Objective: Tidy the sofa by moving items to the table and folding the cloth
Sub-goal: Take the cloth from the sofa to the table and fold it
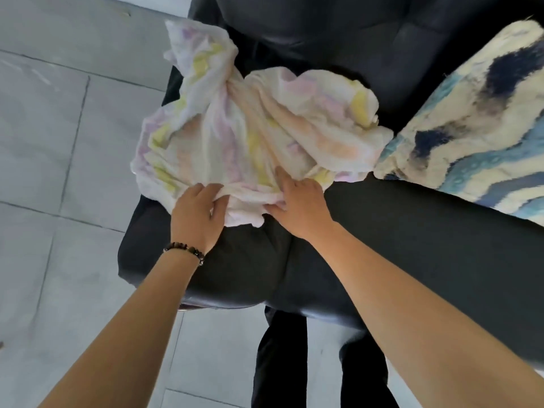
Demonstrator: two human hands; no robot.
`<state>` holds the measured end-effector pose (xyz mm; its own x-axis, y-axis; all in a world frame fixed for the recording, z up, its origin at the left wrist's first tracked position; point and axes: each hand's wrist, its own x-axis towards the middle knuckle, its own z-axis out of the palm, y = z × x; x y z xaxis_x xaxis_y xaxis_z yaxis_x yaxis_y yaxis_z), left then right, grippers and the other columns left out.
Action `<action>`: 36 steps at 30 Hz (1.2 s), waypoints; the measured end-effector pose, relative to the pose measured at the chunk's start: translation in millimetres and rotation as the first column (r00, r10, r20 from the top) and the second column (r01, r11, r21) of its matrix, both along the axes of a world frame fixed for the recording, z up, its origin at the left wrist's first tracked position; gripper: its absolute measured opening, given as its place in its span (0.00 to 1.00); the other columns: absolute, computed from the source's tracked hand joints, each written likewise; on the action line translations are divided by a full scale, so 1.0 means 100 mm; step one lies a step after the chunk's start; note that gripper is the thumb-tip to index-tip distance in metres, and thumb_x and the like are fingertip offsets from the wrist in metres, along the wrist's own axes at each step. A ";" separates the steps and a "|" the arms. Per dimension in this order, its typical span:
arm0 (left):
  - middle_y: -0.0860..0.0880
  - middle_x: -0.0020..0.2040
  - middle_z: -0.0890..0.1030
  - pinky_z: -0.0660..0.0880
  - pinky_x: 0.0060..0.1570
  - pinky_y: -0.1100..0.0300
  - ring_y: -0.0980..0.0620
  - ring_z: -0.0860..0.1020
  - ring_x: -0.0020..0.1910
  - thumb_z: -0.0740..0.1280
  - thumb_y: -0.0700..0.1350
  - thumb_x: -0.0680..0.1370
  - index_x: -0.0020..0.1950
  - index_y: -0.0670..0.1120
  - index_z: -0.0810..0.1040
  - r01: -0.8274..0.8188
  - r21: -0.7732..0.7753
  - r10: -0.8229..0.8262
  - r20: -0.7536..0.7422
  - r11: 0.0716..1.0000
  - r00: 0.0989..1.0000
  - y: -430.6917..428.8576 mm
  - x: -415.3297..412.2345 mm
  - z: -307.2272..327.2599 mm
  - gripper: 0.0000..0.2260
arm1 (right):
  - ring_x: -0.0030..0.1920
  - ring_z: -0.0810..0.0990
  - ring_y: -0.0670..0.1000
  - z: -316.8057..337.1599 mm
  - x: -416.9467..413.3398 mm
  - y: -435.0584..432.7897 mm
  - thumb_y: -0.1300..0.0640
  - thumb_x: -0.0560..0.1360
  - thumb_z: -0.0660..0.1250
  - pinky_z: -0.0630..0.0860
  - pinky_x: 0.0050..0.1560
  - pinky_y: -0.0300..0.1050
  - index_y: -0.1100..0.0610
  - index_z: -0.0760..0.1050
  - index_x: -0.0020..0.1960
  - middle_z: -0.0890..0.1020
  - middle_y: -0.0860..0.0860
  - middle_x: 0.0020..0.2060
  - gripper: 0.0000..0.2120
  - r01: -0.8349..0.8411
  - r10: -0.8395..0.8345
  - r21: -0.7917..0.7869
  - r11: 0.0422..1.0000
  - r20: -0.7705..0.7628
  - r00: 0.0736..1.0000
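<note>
Both the left hand [197, 214] and right hand [297, 206] pinch the near hem of the crumpled pastel towel [250, 125], which looks light, limp and best held by its corners.

1. Sofa [412, 231] seat, near edge right of the hands: bare dark surface, open to reach
2. Crumpled cloth [250, 128]: covers the seat's left part, overhanging its left edge
3. Patterned cushion [477, 119]: blocks the right side, touching the cloth's right edge
4. Tiled floor [44, 142] to the left: clear
</note>
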<state>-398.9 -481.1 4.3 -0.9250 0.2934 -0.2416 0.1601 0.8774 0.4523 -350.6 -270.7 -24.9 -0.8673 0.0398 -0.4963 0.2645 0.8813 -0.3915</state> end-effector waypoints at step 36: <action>0.53 0.24 0.70 0.66 0.31 0.58 0.53 0.70 0.26 0.68 0.58 0.77 0.29 0.50 0.71 0.575 0.392 -0.162 -0.709 0.718 0.686 2.63 2.32 6.34 0.20 | 0.46 0.81 0.52 6.04 3.89 2.56 0.50 0.82 0.62 0.78 0.45 0.48 0.51 0.79 0.59 0.83 0.48 0.50 0.10 0.630 -0.414 -0.092 0.771 -0.824 0.387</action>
